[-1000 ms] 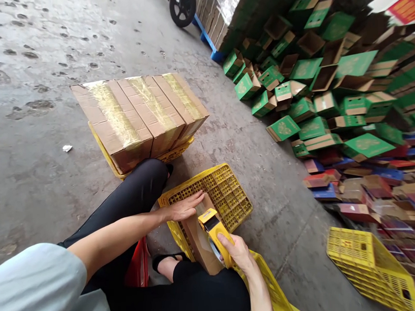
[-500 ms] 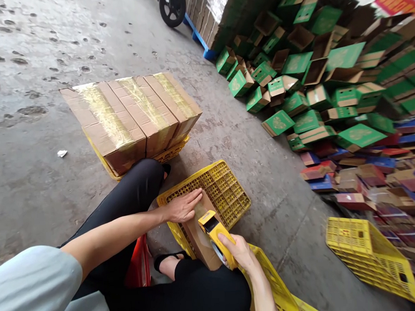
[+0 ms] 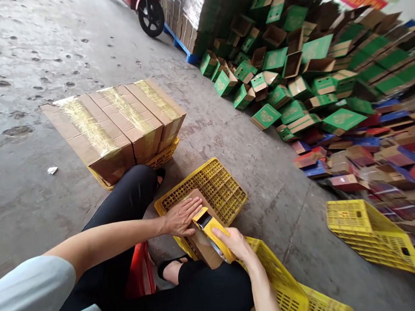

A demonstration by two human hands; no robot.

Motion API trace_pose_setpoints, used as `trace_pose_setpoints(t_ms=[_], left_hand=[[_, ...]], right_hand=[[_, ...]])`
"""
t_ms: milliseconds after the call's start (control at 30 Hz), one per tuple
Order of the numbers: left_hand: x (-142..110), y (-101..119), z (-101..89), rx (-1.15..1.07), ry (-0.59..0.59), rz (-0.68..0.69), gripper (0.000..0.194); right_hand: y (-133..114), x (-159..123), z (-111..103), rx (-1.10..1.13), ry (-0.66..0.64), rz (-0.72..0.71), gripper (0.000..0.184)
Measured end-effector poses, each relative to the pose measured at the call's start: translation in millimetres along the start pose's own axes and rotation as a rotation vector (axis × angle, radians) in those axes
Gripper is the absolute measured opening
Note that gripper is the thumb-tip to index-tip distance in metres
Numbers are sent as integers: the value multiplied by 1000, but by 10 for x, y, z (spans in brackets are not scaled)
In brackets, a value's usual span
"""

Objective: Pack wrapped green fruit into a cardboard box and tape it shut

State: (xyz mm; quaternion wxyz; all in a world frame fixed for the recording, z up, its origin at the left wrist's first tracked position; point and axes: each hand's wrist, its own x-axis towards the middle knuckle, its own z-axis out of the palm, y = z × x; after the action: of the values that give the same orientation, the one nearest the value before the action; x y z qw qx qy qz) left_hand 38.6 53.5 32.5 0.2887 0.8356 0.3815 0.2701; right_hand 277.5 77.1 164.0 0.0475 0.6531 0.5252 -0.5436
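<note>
A brown cardboard box lies across an upturned yellow plastic crate between my knees. My left hand rests flat on the box, fingers stretched out and close together. My right hand grips a yellow tape dispenser, which lies along the top of the box. The dispenser's front end is right beside my left fingertips. Part of the tape roll shows under the dispenser; where the tape meets the cardboard is hidden.
Three taped cartons sit on a yellow crate at the left. More yellow crates stand by my right knee, and another lies farther right. Green boxes and red and blue boxes are heaped beyond. A scooter wheel is at the top.
My right hand and the tape dispenser have moved slightly up along the box, closer to my left hand. The left hand stays on the box. The whole view has shifted a little.
</note>
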Motion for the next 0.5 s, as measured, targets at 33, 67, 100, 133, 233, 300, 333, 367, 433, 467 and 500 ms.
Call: trace_pose_setpoints(t_ms=[33, 67, 100, 133, 233, 300, 333, 367, 433, 467, 500], left_hand=[[0, 5, -22, -20, -3, 4, 97], [3, 11, -46, -42, -7, 6, 102], [8, 18, -72, -64, -10, 5, 105], [13, 27, -96, -86, -10, -1, 107], [33, 54, -148, -106, -26, -25, 105], [44, 69, -166, -87, -52, -38, 106], [48, 74, -171, -80, -66, -48, 106], [50, 77, -174, -78, -76, -60, 105], [50, 76, -176, -94, -76, -85, 103], [46, 72, -174, -105, -70, -91, 102], [40, 65, -169, -114, -64, -90, 102]], right_hand=[[-9, 5, -3, 7, -6, 4, 48], [-20, 9, -6, 13, -13, 7, 48], [-32, 12, -9, 21, -20, 7, 47], [-43, 14, -12, 29, -26, 6, 47], [-44, 6, -26, 42, -38, -4, 46], [1, -14, -47, 39, -36, -10, 47], [37, -30, -61, 36, -34, -6, 47], [78, -47, -76, 36, -29, 3, 47], [161, -85, -102, 40, -10, 27, 47], [195, -102, -109, 40, 0, 34, 47], [222, -116, -111, 35, 9, 32, 47]])
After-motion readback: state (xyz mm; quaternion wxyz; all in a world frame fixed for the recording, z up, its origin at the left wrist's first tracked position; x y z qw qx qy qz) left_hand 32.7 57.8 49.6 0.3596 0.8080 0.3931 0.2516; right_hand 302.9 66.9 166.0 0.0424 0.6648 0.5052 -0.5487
